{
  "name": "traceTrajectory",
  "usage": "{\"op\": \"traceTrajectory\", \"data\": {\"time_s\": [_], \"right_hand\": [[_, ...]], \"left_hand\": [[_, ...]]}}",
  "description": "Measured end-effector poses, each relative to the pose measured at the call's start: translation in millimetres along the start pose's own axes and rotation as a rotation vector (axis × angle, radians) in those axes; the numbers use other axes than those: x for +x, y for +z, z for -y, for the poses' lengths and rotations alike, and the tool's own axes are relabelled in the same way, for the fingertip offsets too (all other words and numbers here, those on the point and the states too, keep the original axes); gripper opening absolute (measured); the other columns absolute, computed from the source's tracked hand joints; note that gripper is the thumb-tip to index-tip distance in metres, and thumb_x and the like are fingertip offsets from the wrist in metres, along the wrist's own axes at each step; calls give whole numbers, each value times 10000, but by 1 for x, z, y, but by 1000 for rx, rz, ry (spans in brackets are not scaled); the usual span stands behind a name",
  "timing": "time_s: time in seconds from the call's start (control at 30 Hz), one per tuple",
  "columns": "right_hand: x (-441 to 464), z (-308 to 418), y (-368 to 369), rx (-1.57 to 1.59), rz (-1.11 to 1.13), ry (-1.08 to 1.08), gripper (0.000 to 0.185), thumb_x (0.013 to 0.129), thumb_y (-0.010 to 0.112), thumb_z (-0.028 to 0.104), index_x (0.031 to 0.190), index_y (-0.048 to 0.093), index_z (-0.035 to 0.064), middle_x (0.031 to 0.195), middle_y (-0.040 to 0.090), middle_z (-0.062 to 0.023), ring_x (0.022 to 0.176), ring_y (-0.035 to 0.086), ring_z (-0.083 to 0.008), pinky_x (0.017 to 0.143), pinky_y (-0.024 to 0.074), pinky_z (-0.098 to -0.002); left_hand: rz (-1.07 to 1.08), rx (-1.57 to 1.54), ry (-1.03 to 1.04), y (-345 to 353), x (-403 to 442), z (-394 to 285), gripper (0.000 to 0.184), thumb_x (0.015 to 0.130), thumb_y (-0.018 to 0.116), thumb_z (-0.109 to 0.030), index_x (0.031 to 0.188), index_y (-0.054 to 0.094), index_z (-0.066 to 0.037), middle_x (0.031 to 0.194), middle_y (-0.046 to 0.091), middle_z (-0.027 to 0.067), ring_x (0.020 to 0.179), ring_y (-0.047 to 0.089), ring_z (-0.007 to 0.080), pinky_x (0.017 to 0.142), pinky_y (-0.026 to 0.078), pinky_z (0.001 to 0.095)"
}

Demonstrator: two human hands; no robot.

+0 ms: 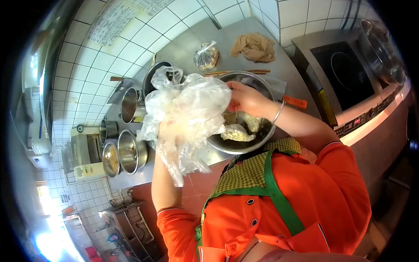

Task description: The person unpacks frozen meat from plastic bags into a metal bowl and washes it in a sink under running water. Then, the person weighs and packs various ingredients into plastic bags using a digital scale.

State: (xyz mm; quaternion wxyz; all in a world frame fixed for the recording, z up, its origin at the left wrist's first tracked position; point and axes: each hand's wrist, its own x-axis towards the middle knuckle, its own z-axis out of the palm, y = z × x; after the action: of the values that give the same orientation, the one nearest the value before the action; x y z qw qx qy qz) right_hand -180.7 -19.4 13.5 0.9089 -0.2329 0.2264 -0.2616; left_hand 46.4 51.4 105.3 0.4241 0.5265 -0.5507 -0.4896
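while a crumpled, clear plastic bag (198, 102) bunches over the left hand (167, 129), hiding its fingers so that their grip cannot be told, the right hand (248, 100) curls its fingers at the bag's right edge; whether they pinch it is unclear. the bag overlaps the left rim of a round, shiny steel bowl (238, 151), seemingly set near the body for easy reach on the grey metal bench (227, 35). pale, lumpy pieces (238, 132) lie inside. brown wooden chopsticks (235, 72) rest beyond its far rim, perhaps kept handy.
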Motion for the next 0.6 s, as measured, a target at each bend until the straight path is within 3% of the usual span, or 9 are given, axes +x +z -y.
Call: {"op": "traceTrajectory", "data": {"time_s": [0.07, 0.13, 0.2, 0.33, 0.4, 0.47, 0.53, 0.57, 0.6], "right_hand": [[-1, -16, 7, -805, -198, -643, 374, 777, 594, 174, 1098, 456, 41, 789, 536, -50, 663, 514, -148, 672, 452, -269], [-1, -21, 16, -979, -135, -776, 508, 690, 660, 158, 1127, 440, 21, 945, 503, -105, 846, 503, -189, 737, 443, -290], [1, -16, 22, -1403, -137, -1142, 548, 654, 678, 199, 1120, 450, 22, 1008, 490, -139, 915, 489, -262, 787, 424, -327], [26, -12, 2, -1079, -71, -969, 482, 662, 662, 217, 1067, 489, 18, 1004, 515, -149, 929, 490, -326, 827, 403, -352], [28, -2, -11, -1185, -47, -1085, 336, 709, 626, 130, 1012, 531, 19, 901, 556, -94, 855, 527, -218, 761, 415, -293], [3, 14, 1, -1234, -71, -941, 219, 744, 585, 96, 946, 547, 20, 859, 558, -70, 817, 534, -195, 730, 425, -282], [6, 5, -11, -91, -190, -317, 147, 742, 593, 127, 850, 569, 30, 845, 560, -71, 793, 552, -174, 727, 441, -270], [3, 4, -13, 45, -218, -286, 150, 806, 546, 165, 753, 563, 26, 728, 516, -31, 699, 503, -104, 643, 410, -245], [1, 5, -19, 37, -225, -277, 150, 806, 546, 165, 753, 563, 26, 728, 516, -31, 699, 503, -104, 643, 410, -245]], "left_hand": [[54, 76, -21, -3, 5, -6, 379, 835, 505, -183, 1162, 464, 3, 1075, 536, 106, 968, 520, 200, 826, 437, 307], [95, 122, -35, -6, 8, -12, 379, 835, 504, -184, 1162, 463, 3, 1075, 536, 107, 968, 521, 200, 827, 437, 307], [110, 138, -47, -5, 12, -12, 379, 836, 503, -184, 1163, 463, 3, 1075, 536, 107, 968, 521, 201, 827, 437, 308], [76, 75, -80, 3, 20, 1, 379, 837, 501, -185, 1164, 463, 3, 1074, 537, 109, 969, 521, 203, 828, 437, 309], [24, -30, -128, 6, 21, 15, 380, 837, 500, -185, 1164, 462, 3, 1074, 537, 109, 969, 521, 204, 828, 437, 310], [-49, -204, -194, 7, 17, 42, 381, 837, 501, -187, 1163, 462, 6, 1073, 537, 112, 969, 523, 208, 830, 437, 311], [-154, -474, -294, 8, 16, 81, 387, 834, 507, -191, 1159, 462, 13, 1068, 539, 119, 969, 527, 219, 835, 437, 313], [-187, -489, -275, 13, 10, 93, 395, 837, 509, -207, 1153, 454, 24, 1053, 541, 122, 964, 530, 224, 844, 437, 315], [-191, -502, -278, 15, 5, 102, 395, 837, 509, -207, 1153, 454, 24, 1053, 541, 122, 964, 530, 224, 844, 437, 315]]}}
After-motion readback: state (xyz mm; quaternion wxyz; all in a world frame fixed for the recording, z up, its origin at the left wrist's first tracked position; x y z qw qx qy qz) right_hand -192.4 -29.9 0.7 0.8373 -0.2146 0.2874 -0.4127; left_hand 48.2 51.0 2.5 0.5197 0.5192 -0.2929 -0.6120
